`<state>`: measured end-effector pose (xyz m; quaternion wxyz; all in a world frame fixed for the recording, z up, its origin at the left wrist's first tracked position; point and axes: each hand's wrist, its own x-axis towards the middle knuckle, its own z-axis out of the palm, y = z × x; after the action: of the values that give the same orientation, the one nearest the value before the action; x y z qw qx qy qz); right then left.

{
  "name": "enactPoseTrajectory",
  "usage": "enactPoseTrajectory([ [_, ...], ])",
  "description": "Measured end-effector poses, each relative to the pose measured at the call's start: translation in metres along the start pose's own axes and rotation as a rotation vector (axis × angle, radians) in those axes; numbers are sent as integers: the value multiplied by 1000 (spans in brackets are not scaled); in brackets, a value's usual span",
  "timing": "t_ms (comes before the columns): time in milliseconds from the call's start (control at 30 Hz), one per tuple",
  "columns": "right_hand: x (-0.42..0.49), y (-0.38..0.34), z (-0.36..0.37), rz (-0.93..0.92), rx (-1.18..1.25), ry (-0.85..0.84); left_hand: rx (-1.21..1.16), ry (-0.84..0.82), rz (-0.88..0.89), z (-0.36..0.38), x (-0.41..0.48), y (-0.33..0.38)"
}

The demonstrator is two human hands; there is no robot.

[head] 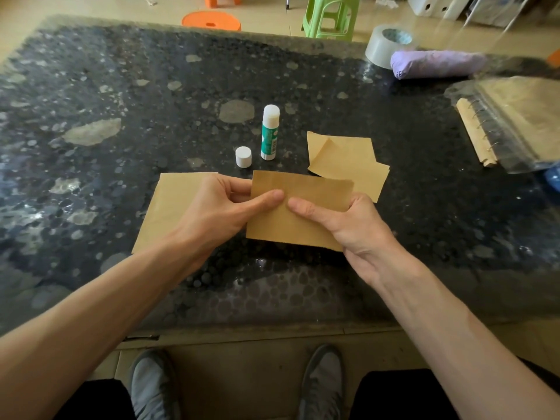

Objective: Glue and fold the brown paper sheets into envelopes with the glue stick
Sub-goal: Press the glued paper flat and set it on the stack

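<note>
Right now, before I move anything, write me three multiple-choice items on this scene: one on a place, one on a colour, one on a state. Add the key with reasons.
1. Where is the white cap relative to the glue stick?
A. on top of it
B. standing apart, to its left
C. behind it

2. What colour is the glue stick's label?
A. red
B. black
C. green

3. The folded brown paper is:
A. held by both hands
B. lying flat, untouched
C. under the cap

Key:
1 B, the cap stands beside the uncapped stick.
2 C, the label is teal green.
3 A, the left hand and right hand pinch it.
</note>
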<state>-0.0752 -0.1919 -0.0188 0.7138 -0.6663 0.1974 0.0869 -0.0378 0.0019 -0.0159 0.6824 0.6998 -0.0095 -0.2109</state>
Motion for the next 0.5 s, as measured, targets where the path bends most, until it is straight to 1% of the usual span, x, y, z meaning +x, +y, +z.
enactPoseTrajectory([
  [167, -1, -1, 1, -25, -32, 6, 23, -45, -51, -2, 0, 0],
  [333, 0, 1, 3, -19, -55, 8, 40, -2, -29, -1, 1, -4],
  [400, 1, -1, 2, -25, -88, 33, 30, -15, -44, -1, 0, -2],
  [500, 2, -2, 0, -24, -54, 45, 31, -18, -48, -2, -2, 1],
])
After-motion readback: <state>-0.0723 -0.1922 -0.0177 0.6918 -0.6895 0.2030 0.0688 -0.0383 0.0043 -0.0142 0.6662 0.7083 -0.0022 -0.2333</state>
